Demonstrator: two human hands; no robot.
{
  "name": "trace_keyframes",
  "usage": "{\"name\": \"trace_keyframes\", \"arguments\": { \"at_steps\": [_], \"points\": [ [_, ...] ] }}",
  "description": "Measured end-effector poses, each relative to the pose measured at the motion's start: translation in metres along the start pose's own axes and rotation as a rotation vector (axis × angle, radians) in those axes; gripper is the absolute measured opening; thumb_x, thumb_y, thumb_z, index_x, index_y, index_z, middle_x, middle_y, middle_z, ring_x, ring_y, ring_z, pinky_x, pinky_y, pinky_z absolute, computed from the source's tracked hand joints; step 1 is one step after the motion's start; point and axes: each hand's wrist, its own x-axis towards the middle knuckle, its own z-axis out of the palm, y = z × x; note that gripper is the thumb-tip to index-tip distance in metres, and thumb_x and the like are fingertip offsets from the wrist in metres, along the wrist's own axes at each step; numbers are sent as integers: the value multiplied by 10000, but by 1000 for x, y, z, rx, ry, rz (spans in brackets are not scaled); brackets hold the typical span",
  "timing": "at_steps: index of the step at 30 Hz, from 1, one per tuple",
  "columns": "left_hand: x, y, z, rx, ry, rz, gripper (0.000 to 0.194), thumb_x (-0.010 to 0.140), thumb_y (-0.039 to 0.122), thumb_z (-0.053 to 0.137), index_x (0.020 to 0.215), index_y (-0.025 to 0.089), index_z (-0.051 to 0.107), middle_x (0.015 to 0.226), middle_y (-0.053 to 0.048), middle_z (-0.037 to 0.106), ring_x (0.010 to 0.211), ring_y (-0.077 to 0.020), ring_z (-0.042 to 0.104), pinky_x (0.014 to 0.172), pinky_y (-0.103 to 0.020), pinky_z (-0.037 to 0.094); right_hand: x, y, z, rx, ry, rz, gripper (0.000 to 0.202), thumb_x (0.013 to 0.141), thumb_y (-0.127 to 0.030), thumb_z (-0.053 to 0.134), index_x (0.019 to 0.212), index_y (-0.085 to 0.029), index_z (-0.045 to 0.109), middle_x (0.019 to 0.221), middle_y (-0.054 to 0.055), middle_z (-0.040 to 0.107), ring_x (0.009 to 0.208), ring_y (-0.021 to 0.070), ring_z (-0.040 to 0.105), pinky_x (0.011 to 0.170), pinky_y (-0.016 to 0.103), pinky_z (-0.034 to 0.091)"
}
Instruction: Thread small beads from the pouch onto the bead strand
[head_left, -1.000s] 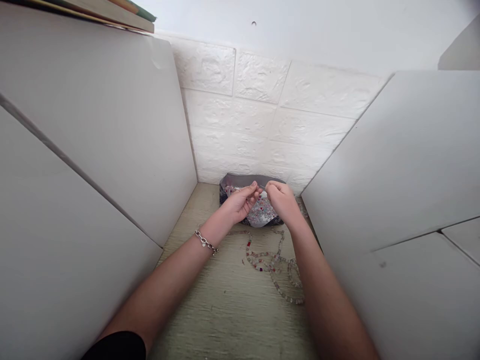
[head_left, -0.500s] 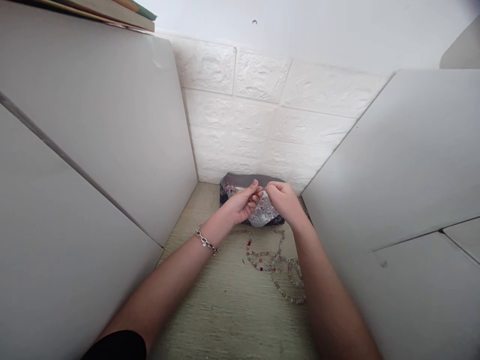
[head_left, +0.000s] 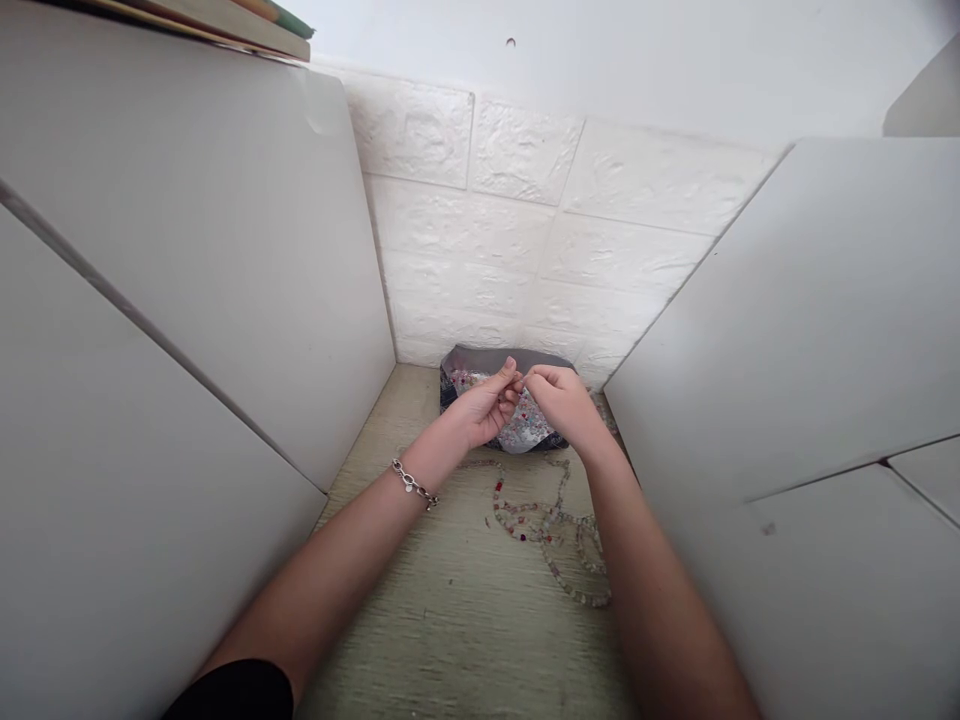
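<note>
My left hand (head_left: 489, 408) and my right hand (head_left: 564, 404) meet fingertip to fingertip above a dark bag of small mixed beads (head_left: 480, 364) at the back of the table. Both hands pinch something tiny between thumb and forefinger, probably a bead and a thin thread, but it is too small to make out. A long string of pale and red beads (head_left: 541, 528) lies in loops on the greenish table (head_left: 457, 620) between my forearms. My left wrist carries a silver chain bracelet (head_left: 412, 484).
Tall white panels stand close on the left (head_left: 195, 300) and right (head_left: 787, 330), leaving a narrow lane. A white brick-pattern wall (head_left: 525, 230) closes the back. Books (head_left: 225, 20) lie on top of the left panel.
My right hand has shifted slightly left so the fingertips of both hands touch. The forearms and the bead string stay where they were.
</note>
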Motion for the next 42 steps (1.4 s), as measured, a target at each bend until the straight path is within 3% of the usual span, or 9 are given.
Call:
{"name": "trace_keyframes", "arguments": {
  "at_steps": [8,15,24,28,37,42],
  "points": [
    [1,-1,-1,-7,5,-21,259,709,305,608,584,100,510,494,37,453,404,12,389,356,-66,291,0,-1,0,-45,19,7,189,680,-270,355,518,-179,391,506,-37,344,530,96,330,496,229,237],
    [0,0,0,-9,16,-22,271,725,313,588,590,89,518,505,29,465,408,12,392,359,-69,293,-1,0,1,-31,47,-9,197,690,-262,357,509,-184,351,501,-42,338,523,92,329,496,227,241],
    [1,-1,-1,-48,-16,-10,250,753,283,565,593,103,501,496,40,450,410,9,397,371,-72,308,-1,-1,1,-63,18,-13,209,694,-281,362,545,-169,456,520,-35,375,540,98,343,512,229,253],
    [1,-1,0,-38,-14,0,256,766,273,551,582,104,494,492,38,450,414,7,400,392,-83,326,-1,-2,1,-77,10,-22,225,706,-307,362,535,-173,423,522,-36,372,542,97,344,514,226,254],
    [9,-6,-10,72,20,79,248,671,293,650,584,109,507,505,44,481,425,-8,421,433,-129,352,-4,-2,2,-335,1,-109,256,754,-317,366,538,-183,401,507,-29,426,515,95,352,510,232,233],
    [9,-4,-12,110,2,93,219,713,272,616,602,103,534,530,24,508,455,-15,448,460,-133,362,-4,-1,1,-450,-22,-133,238,778,-316,359,593,-189,434,547,-16,481,516,101,373,523,236,236]
  ]
}}
